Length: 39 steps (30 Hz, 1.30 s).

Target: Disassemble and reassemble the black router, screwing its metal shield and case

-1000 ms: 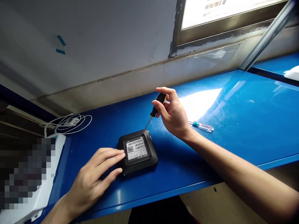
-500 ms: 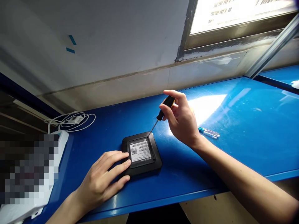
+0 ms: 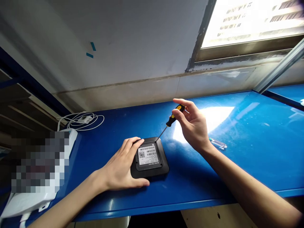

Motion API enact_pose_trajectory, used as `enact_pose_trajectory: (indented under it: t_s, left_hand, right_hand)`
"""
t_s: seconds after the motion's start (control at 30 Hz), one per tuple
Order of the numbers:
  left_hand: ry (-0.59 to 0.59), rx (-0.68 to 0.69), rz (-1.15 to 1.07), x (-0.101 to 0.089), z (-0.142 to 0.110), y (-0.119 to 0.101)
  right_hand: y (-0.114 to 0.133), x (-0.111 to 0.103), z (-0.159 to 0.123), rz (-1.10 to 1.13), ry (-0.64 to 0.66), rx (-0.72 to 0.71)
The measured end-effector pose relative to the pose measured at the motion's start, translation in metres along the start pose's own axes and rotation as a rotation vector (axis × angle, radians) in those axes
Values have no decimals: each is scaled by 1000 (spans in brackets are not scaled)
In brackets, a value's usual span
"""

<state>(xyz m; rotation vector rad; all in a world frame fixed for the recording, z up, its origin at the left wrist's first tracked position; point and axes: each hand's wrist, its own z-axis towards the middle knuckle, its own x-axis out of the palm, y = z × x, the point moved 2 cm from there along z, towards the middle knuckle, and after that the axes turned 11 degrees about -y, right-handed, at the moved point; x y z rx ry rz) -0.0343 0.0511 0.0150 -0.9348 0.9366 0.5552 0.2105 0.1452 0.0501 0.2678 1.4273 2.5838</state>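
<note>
A flat, square black electronics box [image 3: 164, 155] lies on the blue table with its labelled face up. Its white label [image 3: 148, 155] carries a QR code and barcodes. My left hand [image 3: 122, 166] clasps the box from the left, fingers at the far edge and thumb along the near edge. Between the fingers and thumb of my right hand [image 3: 193, 125] is a black and yellow screwdriver [image 3: 173, 117]. The screwdriver leans to the right, its tip at the far right corner of the box's recessed panel. Whether the tip sits in a screw is too small to tell.
A second screwdriver with a clear handle [image 3: 218, 143] lies right of my right wrist. On the left, a white device [image 3: 35, 201], partly blurred out, stands near a coiled white cable [image 3: 96, 128]. The wall [image 3: 142, 38] and a window [image 3: 251, 22] bound the blue table [image 3: 261, 152] behind.
My left hand has shifted from resting fingertips on the box's left side to clasping it between fingers and thumb. The screwdriver's handle has turned, showing more yellow. The camera view has shifted.
</note>
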Motion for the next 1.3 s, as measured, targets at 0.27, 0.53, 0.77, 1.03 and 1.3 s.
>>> enact_pose_trajectory:
  t_s: [0.27, 0.53, 0.77, 1.03, 1.3]
  left_hand:
    - [-29, 31, -14, 2, 10, -7]
    - [-65, 37, -60, 4, 5, -1]
    - [-131, 65, -93, 6, 1, 4]
    - [-104, 61, -61, 9, 1, 4]
    - [-142, 73, -38, 8, -6, 1]
  right_hand:
    - [-7, -3, 3, 53, 6, 55]
    - [-19, -3, 4, -19, -86, 76]
    - [-28, -7, 10, -44, -32, 201]
    - [-35, -6, 9, 79, -3, 248]
    - [-34, -8, 7, -74, -39, 217]
